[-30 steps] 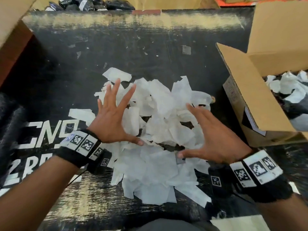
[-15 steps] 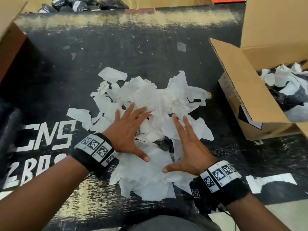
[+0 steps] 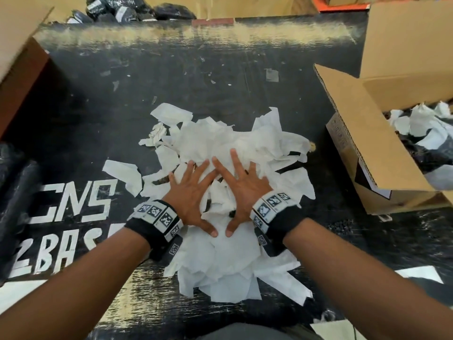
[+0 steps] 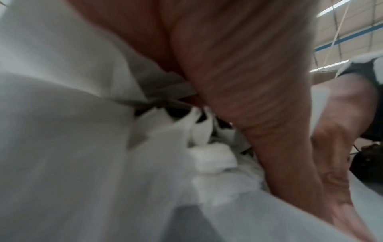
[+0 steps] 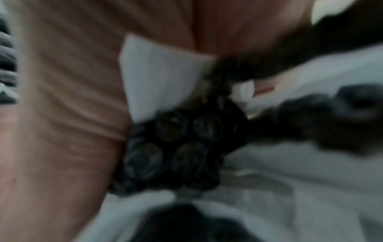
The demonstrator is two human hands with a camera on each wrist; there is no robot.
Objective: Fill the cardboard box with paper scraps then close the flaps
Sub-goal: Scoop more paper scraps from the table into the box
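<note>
A heap of white paper scraps [image 3: 247, 143] lies in the middle of the black table [image 3: 171, 77]. My left hand [image 3: 193, 190] and right hand [image 3: 242, 185] press flat on the heap side by side, fingers spread and straight, thumbs nearly touching. The open cardboard box [image 3: 362, 133] stands at the right with its flaps up, holding white scraps [image 3: 421, 123] and dark material. The left wrist view shows blurred white paper [image 4: 82, 131] under my palm [image 4: 238, 65]. The right wrist view is blurred, with paper [image 5: 161, 73] and something dark beneath the palm.
Another cardboard box [image 3: 17, 50] stands at the far left edge. Black wrapped bundles [image 3: 127, 9] lie beyond the table's far edge. White lettering [image 3: 73, 200] is painted on the table at the left. Loose scraps [image 3: 122, 170] lie beside the heap.
Both hands have moved inward from the sides of the heap until they sit side by side on top, bunching the scraps into a tighter pile.
</note>
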